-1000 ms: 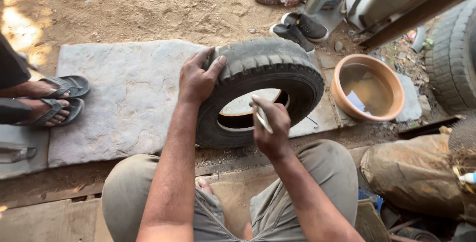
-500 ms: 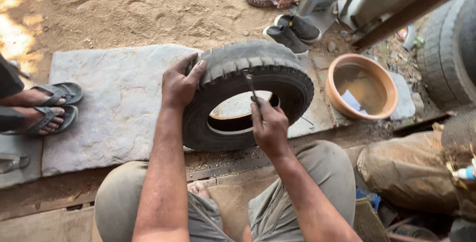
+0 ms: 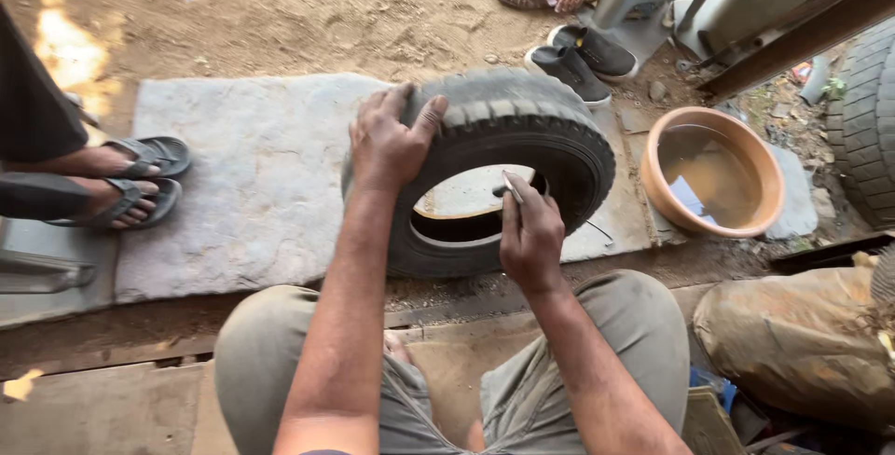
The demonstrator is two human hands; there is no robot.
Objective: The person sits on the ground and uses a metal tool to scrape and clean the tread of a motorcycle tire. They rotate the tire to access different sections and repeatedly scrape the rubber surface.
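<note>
Head view, the only one.

Tyre [image 3: 522,129]: black, small, thick tread blocks. It stands tilted on its edge on a grey stone slab [image 3: 252,185] laid on the dirt ground, directly in front of your knees, with the opening turned up toward you.

Left hand [image 3: 387,143]: your palm and spread fingers are closed over the top-left of the tread, steadying the tyre.

Right hand [image 3: 531,236]: closed around a thin light-coloured tool [image 3: 513,186]. Its tip points into the opening, near the inner bead. Whether the tip touches rubber cannot be told.

Handling, as a judgement: the rubber looks stiff and fairly heavy for its size. The tread should give a sure, non-slip hold, and the sidewall is smoother. On its edge the tyre will want to roll or tip, so the hold on the tread crown is the sound place; the bead rim is a second option. Nothing fragile here.

Surroundings: a clay-coloured basin [image 3: 713,175] holding water sits just right of the tyre, apart from it. A pair of dark shoes [image 3: 578,59] lies beyond the tyre. Another person's sandalled feet [image 3: 130,180] rest at the slab's left edge. A larger tyre [image 3: 867,110] is at the far right.
</note>
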